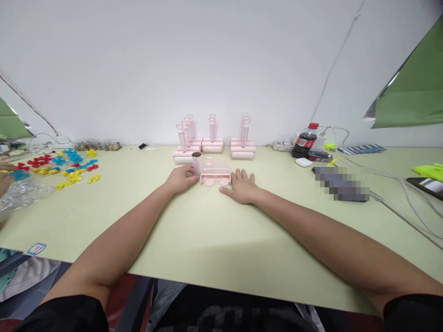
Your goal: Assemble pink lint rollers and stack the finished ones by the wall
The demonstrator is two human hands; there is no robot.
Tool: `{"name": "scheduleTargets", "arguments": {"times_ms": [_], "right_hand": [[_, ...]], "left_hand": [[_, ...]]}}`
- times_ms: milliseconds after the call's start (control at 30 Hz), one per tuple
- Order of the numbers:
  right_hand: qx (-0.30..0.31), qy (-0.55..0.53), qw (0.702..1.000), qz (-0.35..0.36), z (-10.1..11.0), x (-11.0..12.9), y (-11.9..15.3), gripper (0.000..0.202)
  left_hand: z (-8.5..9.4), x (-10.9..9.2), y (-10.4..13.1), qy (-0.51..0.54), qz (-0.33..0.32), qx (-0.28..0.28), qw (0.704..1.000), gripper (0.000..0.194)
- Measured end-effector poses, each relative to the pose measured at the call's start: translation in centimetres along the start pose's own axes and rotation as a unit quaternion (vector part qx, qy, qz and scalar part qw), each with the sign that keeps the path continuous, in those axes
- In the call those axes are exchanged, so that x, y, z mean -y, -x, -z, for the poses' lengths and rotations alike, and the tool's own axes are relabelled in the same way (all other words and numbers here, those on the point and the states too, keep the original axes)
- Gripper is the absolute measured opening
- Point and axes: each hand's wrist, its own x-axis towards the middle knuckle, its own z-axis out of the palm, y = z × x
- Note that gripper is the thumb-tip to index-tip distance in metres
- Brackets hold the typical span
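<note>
A pink lint roll [196, 162] stands upright on the table with its brown hollow end facing up. My left hand [182, 179] has its thumb and fingers closed around the lower part of it. Just right of the roll lies an opened pink case [215, 177], its clear lid raised at the back. Pale pink parts rest in and in front of the case, and a small heart-shaped end [208, 161] shows behind the lid. Beside the case's right end, my right hand [242, 187] lies flat with fingers spread, holding nothing.
Behind stand several pink lint rollers [212, 146] with upright heart-tipped handles. On the right are a cola bottle [305, 141], a white earphone case [303, 162], a blurred-out phone [341, 184] and cables. Colourful plastic pieces [74, 166] and another person's hand [4, 177] are left.
</note>
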Motion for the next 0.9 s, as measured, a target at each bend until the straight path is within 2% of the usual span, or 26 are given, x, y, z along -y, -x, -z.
{"name": "scheduleTargets", "arguments": {"times_ms": [333,600,733,900], "right_hand": [[0.006,-0.010,0.999,-0.038,-0.1,1.4,-0.2,0.099],[-0.005,-0.018,0.999,-0.027,-0.1,1.4,-0.1,0.100],[0.010,-0.024,1.000,-0.006,0.2,0.5,0.1,0.109],[0.061,-0.021,0.998,0.006,1.4,-2.4,0.3,0.115]], "left_hand": [[-0.1,-0.1,-0.1,0.012,-0.004,0.004,1.000,0.025],[-0.3,-0.2,0.0,0.012,-0.006,-0.001,1.000,0.025],[-0.1,-0.1,0.2,0.008,-0.007,0.004,1.000,0.025],[0.2,-0.1,0.4,0.002,-0.002,0.014,1.000,0.031]]}}
